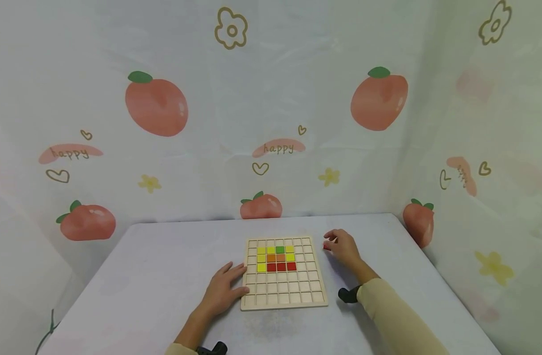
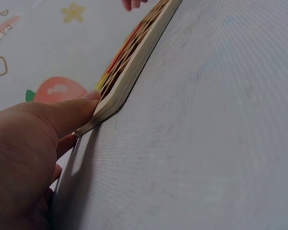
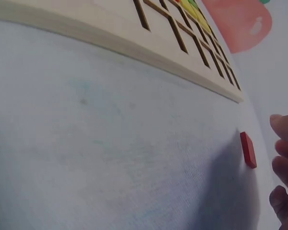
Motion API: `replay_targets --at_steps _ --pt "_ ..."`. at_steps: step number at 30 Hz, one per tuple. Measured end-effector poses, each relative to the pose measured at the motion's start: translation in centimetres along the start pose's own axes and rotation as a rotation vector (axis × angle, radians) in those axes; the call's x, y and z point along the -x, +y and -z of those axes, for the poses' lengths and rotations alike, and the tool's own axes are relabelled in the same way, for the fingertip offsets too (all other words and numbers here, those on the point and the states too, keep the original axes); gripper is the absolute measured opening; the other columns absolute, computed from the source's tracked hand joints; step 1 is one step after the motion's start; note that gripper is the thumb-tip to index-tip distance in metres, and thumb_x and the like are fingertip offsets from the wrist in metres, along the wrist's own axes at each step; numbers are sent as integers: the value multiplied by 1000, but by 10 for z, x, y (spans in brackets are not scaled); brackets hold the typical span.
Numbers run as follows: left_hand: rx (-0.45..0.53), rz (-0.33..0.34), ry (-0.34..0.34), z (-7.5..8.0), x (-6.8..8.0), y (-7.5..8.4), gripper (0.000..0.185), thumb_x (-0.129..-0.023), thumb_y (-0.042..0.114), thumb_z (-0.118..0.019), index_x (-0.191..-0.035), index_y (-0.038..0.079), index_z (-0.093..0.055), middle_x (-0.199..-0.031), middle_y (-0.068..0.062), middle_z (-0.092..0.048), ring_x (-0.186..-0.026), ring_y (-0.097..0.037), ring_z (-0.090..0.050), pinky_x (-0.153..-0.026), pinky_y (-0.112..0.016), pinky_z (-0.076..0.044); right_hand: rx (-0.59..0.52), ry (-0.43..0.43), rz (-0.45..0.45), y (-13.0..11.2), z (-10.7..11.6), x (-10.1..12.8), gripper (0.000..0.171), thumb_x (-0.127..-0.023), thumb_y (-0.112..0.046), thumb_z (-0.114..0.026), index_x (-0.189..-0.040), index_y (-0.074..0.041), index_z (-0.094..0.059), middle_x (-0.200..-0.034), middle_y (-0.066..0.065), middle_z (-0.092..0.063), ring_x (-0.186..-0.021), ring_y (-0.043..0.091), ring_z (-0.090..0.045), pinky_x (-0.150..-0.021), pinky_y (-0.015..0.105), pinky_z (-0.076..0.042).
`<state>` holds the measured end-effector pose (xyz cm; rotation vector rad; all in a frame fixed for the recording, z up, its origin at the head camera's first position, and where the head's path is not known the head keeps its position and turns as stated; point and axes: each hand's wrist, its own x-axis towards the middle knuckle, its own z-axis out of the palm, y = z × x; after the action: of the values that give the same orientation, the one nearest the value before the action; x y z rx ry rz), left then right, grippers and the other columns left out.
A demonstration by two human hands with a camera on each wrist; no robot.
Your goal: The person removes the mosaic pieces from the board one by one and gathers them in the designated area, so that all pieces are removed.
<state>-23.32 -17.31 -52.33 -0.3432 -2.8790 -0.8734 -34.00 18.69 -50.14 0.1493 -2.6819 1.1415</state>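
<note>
Hovering loosely curled and empty over the red tile (image 3: 248, 149), my right hand (image 1: 342, 248) risked flicking it away — my left hand (image 1: 223, 290), flat-fingered, only steadied the board (image 1: 283, 296).

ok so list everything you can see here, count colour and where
wooden grid board: 1, pale wood, table centre
tiles in the board: about 12; yellow, orange, one green, red bottom row; upper middle cells
loose tile: 1, red, on the table right of the board
table: 1, white cloth cover
backdrop: white with peach prints, behind and at the sides
left hand: flat against the board's left edge
right hand: fingers by the loose tile, not gripping it
</note>
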Motion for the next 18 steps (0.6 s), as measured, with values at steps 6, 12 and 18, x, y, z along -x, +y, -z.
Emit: replay_targets --at_steps 6,12,18 --pt "12 -7 -1 0 1 -1 62 -70 51 -62 -124 24 -49 -128 11 -43 -124 -25 -24 -95 -51 -22 -42 9 17 -11 -7 12 11 -75 -11 -66 -86 -10 -63 -76 0 -52 -68 16 -46 -56 27 -39" --pt "1 -9 -1 0 0 0 62 -70 51 -62 -124 24 -49 -128 10 -42 -125 -25 -24 -95 -52 -22 -86 -12 22 -21 -16 22 11 -76 -12 -65 -86 -12 -63 -76 -1 -54 -70 15 -49 -60 28 -42" --pt "0 -1 4 0 0 0 62 -69 50 -63 -124 24 -49 -128 10 -43 -124 -25 -24 -94 -52 -22 -121 -79 18 -29 -26 27 13 -77 -14 -64 -90 -15 -63 -79 -5 -57 -73 12 -51 -63 26 -44"
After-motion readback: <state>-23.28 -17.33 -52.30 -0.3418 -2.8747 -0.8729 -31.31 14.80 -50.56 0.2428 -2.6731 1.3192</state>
